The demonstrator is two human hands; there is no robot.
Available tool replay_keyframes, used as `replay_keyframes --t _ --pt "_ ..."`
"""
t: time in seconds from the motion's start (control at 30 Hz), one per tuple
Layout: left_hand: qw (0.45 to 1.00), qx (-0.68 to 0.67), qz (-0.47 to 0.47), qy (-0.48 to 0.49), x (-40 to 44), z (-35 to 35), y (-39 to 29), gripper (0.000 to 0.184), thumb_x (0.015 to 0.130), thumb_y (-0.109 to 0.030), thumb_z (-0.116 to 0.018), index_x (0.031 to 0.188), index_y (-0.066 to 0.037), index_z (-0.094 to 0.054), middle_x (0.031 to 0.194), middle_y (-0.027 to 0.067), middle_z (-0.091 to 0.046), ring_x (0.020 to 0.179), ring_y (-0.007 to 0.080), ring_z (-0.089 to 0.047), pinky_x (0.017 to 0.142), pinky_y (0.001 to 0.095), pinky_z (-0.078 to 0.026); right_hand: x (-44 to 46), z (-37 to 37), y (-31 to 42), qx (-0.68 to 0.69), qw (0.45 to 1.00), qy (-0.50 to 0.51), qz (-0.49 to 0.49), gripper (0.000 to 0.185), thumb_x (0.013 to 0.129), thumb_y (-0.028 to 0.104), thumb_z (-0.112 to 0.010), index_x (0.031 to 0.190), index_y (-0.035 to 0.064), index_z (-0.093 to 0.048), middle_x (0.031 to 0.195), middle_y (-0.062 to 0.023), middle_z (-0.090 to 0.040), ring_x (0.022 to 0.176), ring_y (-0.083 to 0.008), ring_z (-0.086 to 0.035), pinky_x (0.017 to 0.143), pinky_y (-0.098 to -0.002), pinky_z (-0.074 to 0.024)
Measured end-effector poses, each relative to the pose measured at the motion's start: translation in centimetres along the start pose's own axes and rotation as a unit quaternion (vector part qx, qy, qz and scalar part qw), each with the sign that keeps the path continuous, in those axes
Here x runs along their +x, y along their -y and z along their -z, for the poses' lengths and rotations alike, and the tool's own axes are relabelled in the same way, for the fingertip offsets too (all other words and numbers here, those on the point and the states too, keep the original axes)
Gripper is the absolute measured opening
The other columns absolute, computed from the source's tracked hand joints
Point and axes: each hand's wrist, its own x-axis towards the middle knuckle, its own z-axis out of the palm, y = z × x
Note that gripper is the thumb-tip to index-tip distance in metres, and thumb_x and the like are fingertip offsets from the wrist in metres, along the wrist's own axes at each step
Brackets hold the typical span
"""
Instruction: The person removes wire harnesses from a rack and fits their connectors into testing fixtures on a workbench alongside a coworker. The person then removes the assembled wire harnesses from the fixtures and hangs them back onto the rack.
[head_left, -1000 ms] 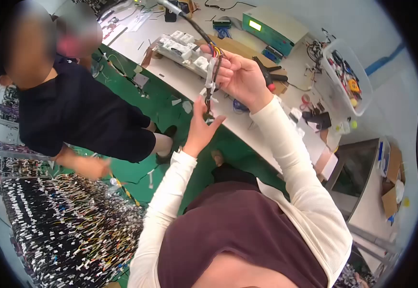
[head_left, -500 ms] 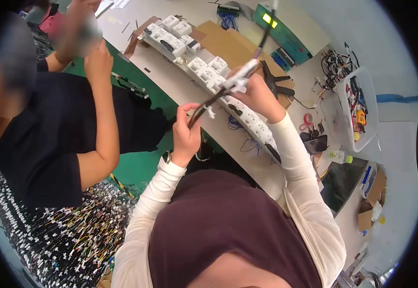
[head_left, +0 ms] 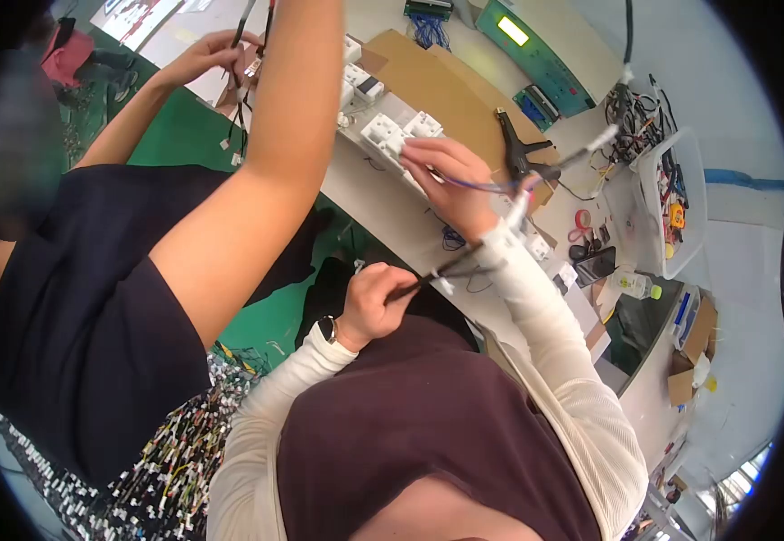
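My left hand (head_left: 374, 302) is closed around the black-sleeved part of a wire harness (head_left: 453, 264), in front of my body. From there the harness runs up past my right forearm, with white connectors along it and blurred loose branches at the right. My right hand (head_left: 453, 185) is closed, its fingertips at a white socket block (head_left: 385, 132) on the test board. A thin purple wire (head_left: 482, 186) of the harness leads into its fingers. Whatever connector end sits between those fingertips is hidden.
A co-worker's bare forearm (head_left: 293, 99) reaches across at the left; their other hand (head_left: 212, 56) is at dark wires. Behind the blocks are cardboard (head_left: 419, 77), a black clamp (head_left: 523, 149) and a green tester (head_left: 536, 54). A clear bin (head_left: 694, 207) stands right.
My left hand has moved down toward my body with the harness. My right hand has shifted left to the socket block. The co-worker's arm has swung across the bench; the tester's display looks different.
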Motion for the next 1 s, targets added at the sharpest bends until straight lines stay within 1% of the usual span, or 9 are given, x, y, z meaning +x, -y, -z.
replay_keyframes --t 0.17,0.37,0.43,0.57,0.63,0.7,0.77,0.87,1.0 --pt "0.98 -0.051 0.189 -0.018 -3.0 2.5 1.7 0.013 0.096 -0.01 -0.063 0.086 -0.002 -0.063 0.062 0.0005 -0.052 0.052 0.0078 -0.045 0.05 0.0248 -0.033 0.1 -4.8 -1.6 -0.117 0.992 0.049 0.018 0.016 0.078 0.004 -0.078 0.092 0.0072 -0.072 0.094 -0.0069 -0.073 0.083 -0.0248 -0.071 0.07 -0.0333 -0.0585" --pt "0.981 -0.068 0.18 0.006 -2.6 4.9 2.3 0.016 0.097 -0.012 -0.061 0.085 -0.002 -0.064 0.061 0.0002 -0.052 0.052 0.0077 -0.045 0.05 0.0244 -0.032 0.6 -8.0 -0.2 -0.144 0.989 -0.042 -0.021 0.007 0.076 0.006 -0.072 0.083 0.0076 -0.07 0.08 -0.0084 -0.069 0.069 -0.0293 -0.068 0.061 -0.0382 -0.0567" --pt "0.981 -0.076 0.175 0.011 -1.6 5.2 2.2 0.017 0.097 -0.012 -0.061 0.084 -0.001 -0.064 0.061 0.0003 -0.052 0.052 0.0074 -0.044 0.05 0.0244 -0.032 1.7 -7.4 0.6 -0.164 0.978 0.012 -0.129 0.004 0.077 0.01 -0.072 0.079 0.0072 -0.071 0.076 -0.0114 -0.067 0.068 -0.0318 -0.067 0.062 -0.0406 -0.055" --pt "0.947 -0.195 0.255 0.002 3.1 6.4 0.9 0.02 0.099 -0.016 -0.061 0.087 -0.001 -0.064 0.064 0.0008 -0.057 0.056 0.0064 -0.049 0.053 0.023 -0.034 2.9 -7.1 -0.9 -0.239 0.948 0.096 -0.185 0.006 0.08 0.014 -0.072 0.08 0.0075 -0.073 0.076 -0.0122 -0.067 0.07 -0.034 -0.067 0.064 -0.0399 -0.0544" --pt "0.897 -0.338 0.284 -0.02 5.5 7.1 1.2 0.023 0.102 -0.019 -0.058 0.089 0.0 -0.064 0.059 -0.003 -0.048 0.052 0.0044 -0.04 0.05 0.0227 -0.028 2.5 -7.6 -1.2 -0.183 0.96 0.044 -0.209 0.01 0.078 0.017 -0.072 0.076 0.0079 -0.072 0.07 -0.0132 -0.065 0.068 -0.034 -0.066 0.064 -0.0424 -0.0539" --pt "0.856 -0.452 0.246 -0.039 7.9 8.1 1.1 0.026 0.104 -0.02 -0.055 0.091 0.001 -0.062 0.057 -0.007 -0.038 0.05 0.0027 -0.03 0.049 0.0236 -0.022 2.6 -7.7 -1.8 -0.35 0.914 0.159 -0.132 0.01 0.075 0.017 -0.073 0.073 0.007 -0.07 0.068 -0.0125 -0.065 0.065 -0.0329 -0.066 0.063 -0.0435 -0.0535" --pt "0.848 -0.48 0.223 -0.028 9.5 8.4 0.6 0.027 0.105 -0.02 -0.053 0.092 0.002 -0.06 0.056 -0.0077 -0.034 0.048 0.003 -0.026 0.048 0.0249 -0.02 3.3 -8.1 -1.8 -0.377 0.881 0.18 -0.223 0.019 0.07 0.021 -0.078 0.078 0.007 -0.068 0.08 -0.0125 -0.066 0.072 -0.0326 -0.065 0.062 -0.0433 -0.0527" --pt "0.812 -0.537 0.228 0.004 10.5 7.5 -0.7 0.027 0.105 -0.021 -0.052 0.092 0.001 -0.06 0.056 -0.0081 -0.031 0.047 0.0039 -0.023 0.049 0.0247 -0.02 4.0 -6.6 -2.4 -0.387 0.904 0.1 -0.152 0.047 0.062 0.035 -0.084 0.093 0.0056 -0.065 0.1 -0.0162 -0.062 0.087 -0.0362 -0.062 0.07 -0.0472 -0.0526" --pt "0.81 -0.524 0.264 -0.011 11.8 5.5 -1.0 0.027 0.106 -0.024 -0.051 0.091 -0.003 -0.06 0.055 -0.0087 -0.028 0.047 0.005 -0.022 0.055 0.0267 -0.029 3.4 -6.1 -4.1 -0.401 0.895 0.038 -0.19 0.054 0.062 0.04 -0.085 0.099 0.0052 -0.067 0.092 -0.0166 -0.068 0.088 -0.0324 -0.064 0.085 -0.0466 -0.0512"
